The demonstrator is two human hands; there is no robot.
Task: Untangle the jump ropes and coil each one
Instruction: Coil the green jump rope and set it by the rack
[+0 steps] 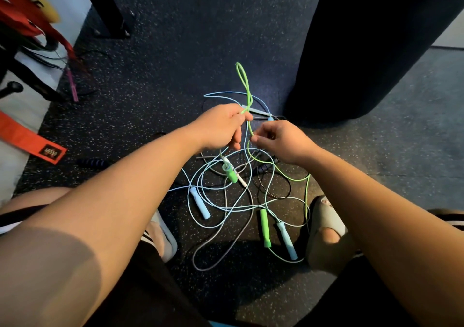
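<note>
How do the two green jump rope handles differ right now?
The near green handle lies flat on the floor, side-on, beside a light blue handle. The far green handle sits in the tangle, tilted, its end facing the camera. Both are bright green; neither is in a hand.

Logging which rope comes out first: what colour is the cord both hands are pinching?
The cord is bright green, clearest in the head view.
</note>
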